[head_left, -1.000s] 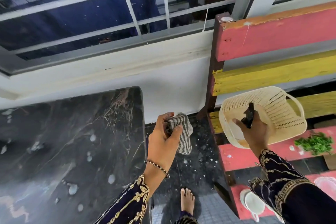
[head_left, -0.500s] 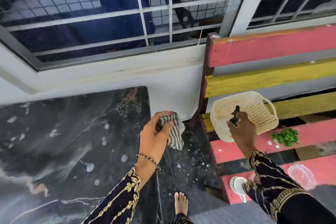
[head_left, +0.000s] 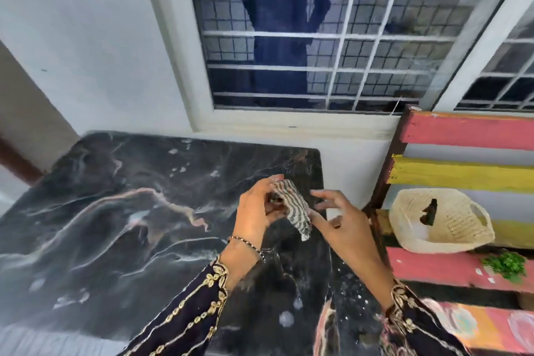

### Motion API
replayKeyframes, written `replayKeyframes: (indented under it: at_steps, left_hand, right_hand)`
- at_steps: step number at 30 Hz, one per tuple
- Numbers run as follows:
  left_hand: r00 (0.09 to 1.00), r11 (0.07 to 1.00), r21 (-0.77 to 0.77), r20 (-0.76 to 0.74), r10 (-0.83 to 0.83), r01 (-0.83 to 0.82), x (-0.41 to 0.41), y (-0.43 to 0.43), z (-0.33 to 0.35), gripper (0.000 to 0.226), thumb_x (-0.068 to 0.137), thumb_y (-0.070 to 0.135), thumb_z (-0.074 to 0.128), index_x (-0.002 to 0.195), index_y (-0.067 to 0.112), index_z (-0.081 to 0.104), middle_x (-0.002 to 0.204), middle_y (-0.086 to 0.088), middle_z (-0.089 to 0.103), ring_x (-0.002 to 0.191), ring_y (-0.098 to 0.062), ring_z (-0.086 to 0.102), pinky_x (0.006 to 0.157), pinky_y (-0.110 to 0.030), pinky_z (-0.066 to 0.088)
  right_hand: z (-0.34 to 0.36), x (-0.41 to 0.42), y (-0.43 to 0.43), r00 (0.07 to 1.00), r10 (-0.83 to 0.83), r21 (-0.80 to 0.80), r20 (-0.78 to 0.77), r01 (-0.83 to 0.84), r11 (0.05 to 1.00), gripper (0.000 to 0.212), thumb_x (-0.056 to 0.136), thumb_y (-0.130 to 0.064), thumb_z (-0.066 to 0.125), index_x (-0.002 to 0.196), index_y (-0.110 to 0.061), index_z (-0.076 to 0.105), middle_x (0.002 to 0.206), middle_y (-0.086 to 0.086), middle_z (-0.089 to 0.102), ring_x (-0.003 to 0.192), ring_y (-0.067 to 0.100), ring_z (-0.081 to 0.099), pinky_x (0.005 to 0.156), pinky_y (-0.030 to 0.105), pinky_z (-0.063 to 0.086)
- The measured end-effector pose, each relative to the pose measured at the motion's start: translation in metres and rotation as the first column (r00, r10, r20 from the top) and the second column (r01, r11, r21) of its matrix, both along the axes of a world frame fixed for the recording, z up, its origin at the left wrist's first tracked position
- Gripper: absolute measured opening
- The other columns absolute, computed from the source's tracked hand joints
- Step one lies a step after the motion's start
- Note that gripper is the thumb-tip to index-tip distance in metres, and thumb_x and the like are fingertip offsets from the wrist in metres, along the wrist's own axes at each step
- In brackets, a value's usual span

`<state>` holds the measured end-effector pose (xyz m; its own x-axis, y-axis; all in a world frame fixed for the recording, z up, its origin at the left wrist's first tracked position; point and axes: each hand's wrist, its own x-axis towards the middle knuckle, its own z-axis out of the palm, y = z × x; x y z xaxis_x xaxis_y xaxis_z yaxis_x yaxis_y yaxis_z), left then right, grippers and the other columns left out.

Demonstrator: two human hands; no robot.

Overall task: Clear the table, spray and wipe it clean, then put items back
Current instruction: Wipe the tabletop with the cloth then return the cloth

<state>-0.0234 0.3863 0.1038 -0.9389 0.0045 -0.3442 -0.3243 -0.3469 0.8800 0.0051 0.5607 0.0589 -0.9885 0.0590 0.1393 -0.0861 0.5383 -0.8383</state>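
A black marble table (head_left: 121, 211) with pale veins and wet spots fills the left and middle. Over its right edge my left hand (head_left: 255, 211) grips a bunched grey-and-white striped cloth (head_left: 294, 211). My right hand (head_left: 344, 224) is beside the cloth with its fingers spread, touching the cloth's lower end. A cream perforated basket (head_left: 450, 228) lies tilted on the colourful bench (head_left: 462, 269) at the right, and a small black object (head_left: 429, 211) sits inside it.
Chopped green herbs (head_left: 505, 264) lie on the bench's pink slat beside the basket. A barred window (head_left: 318, 37) and white wall stand behind the table. A narrow dark gap of floor separates table and bench.
My right hand has let go of the black object, left it in the basket and come back to the cloth. My view has swung left and up, over the table.
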Motion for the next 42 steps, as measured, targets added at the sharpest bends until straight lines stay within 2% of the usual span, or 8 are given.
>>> replayKeyframes:
  at_steps: [7, 13, 19, 26, 30, 33, 38, 42]
  left_hand:
    - [0.986, 0.989, -0.037, -0.09, 0.14, -0.143, 0.052, -0.096, 0.016, 0.02, 0.094, 0.014, 0.059, 0.109, 0.009, 0.071, 0.097, -0.014, 0.075, 0.083, -0.019, 0.071, 0.072, -0.026, 0.061]
    - [0.964, 0.959, -0.165, -0.173, 0.203, -0.231, 0.074, -0.159, 0.025, 0.017, 0.085, 0.017, 0.072, 0.101, 0.011, 0.074, 0.087, -0.01, 0.076, 0.082, -0.027, 0.074, 0.077, -0.037, 0.06]
    - [0.967, 0.929, -0.29, -0.171, 0.187, -0.23, 0.071, -0.216, 0.02, 0.029, 0.089, 0.029, 0.067, 0.095, 0.001, 0.069, 0.081, -0.012, 0.073, 0.062, -0.023, 0.068, 0.051, -0.024, 0.056]
    - [0.987, 0.88, -0.448, -0.109, 0.119, -0.155, 0.047, -0.271, -0.002, 0.044, 0.094, 0.039, 0.057, 0.083, -0.003, 0.065, 0.069, -0.001, 0.063, 0.06, -0.009, 0.056, 0.057, -0.018, 0.044]
    - [0.992, 0.904, -0.413, 0.015, 0.129, -0.112, 0.035, -0.306, -0.016, 0.039, 0.093, 0.042, 0.056, 0.076, 0.008, 0.067, 0.073, -0.005, 0.069, 0.067, -0.015, 0.062, 0.067, -0.028, 0.048]
    - [0.992, 0.903, -0.419, 0.046, 0.122, -0.091, 0.033, -0.33, -0.023, 0.052, 0.09, 0.05, 0.056, 0.092, -0.001, 0.068, 0.097, -0.016, 0.074, 0.088, -0.027, 0.071, 0.09, -0.037, 0.052]
    - [0.996, 0.876, -0.477, -0.015, -0.093, 0.075, 0.034, -0.372, -0.019, 0.031, 0.08, 0.044, 0.073, 0.08, 0.015, 0.065, 0.073, 0.003, 0.068, 0.065, -0.011, 0.063, 0.066, -0.023, 0.049]
    - [0.992, 0.868, -0.489, -0.038, -0.118, 0.085, 0.032, -0.402, -0.01, 0.018, 0.089, 0.026, 0.067, 0.101, 0.014, 0.073, 0.103, -0.003, 0.073, 0.085, -0.015, 0.072, 0.079, -0.027, 0.058]
  right_hand:
    - [0.03, 0.041, -0.102, 0.936, 0.351, -0.016, -0.024, -0.351, 0.936, 0.052, 0.091, -0.027, 0.076, 0.137, -0.037, 0.056, 0.13, -0.025, 0.062, 0.116, -0.001, 0.061, 0.082, 0.013, 0.053]
    - [0.048, 0.039, -0.166, 0.94, 0.337, 0.034, -0.048, -0.335, 0.941, 0.016, 0.101, -0.035, 0.059, 0.113, -0.028, 0.067, 0.103, -0.018, 0.074, 0.094, 0.0, 0.068, 0.079, 0.02, 0.052]
    - [0.071, 0.018, -0.206, 0.938, 0.316, -0.339, 0.142, -0.253, 0.906, 0.028, 0.104, -0.021, 0.053, 0.116, 0.002, 0.061, 0.109, -0.002, 0.064, 0.091, -0.019, 0.059, 0.077, 0.025, 0.043]
    - [0.066, -0.032, -0.252, 0.823, 0.38, -0.56, 0.421, -0.093, 0.823, 0.038, 0.095, -0.05, 0.058, 0.085, -0.021, 0.08, 0.092, 0.003, 0.08, 0.093, 0.024, 0.073, 0.09, 0.041, 0.052]
    - [0.062, -0.05, -0.282, 0.716, 0.569, -0.477, 0.404, -0.365, 0.799, 0.041, 0.088, -0.057, 0.066, 0.107, -0.023, 0.078, 0.103, -0.009, 0.079, 0.107, 0.013, 0.072, 0.094, 0.031, 0.05]
    - [0.06, -0.059, -0.302, 0.716, 0.614, -0.427, 0.332, -0.466, 0.774, 0.024, 0.095, -0.036, 0.069, 0.109, -0.018, 0.077, 0.105, 0.003, 0.08, 0.103, 0.021, 0.075, 0.104, 0.048, 0.051]
    - [0.062, -0.085, -0.345, 0.742, 0.598, -0.34, 0.303, -0.502, 0.796, 0.021, 0.099, -0.037, 0.064, 0.102, -0.021, 0.079, 0.098, 0.001, 0.08, 0.096, 0.018, 0.076, 0.102, 0.049, 0.053]
    - [0.057, -0.105, -0.382, 0.797, 0.55, -0.227, 0.249, -0.504, 0.833, 0.03, 0.096, -0.047, 0.065, 0.099, -0.018, 0.075, 0.093, 0.002, 0.079, 0.092, 0.021, 0.076, 0.097, 0.052, 0.055]
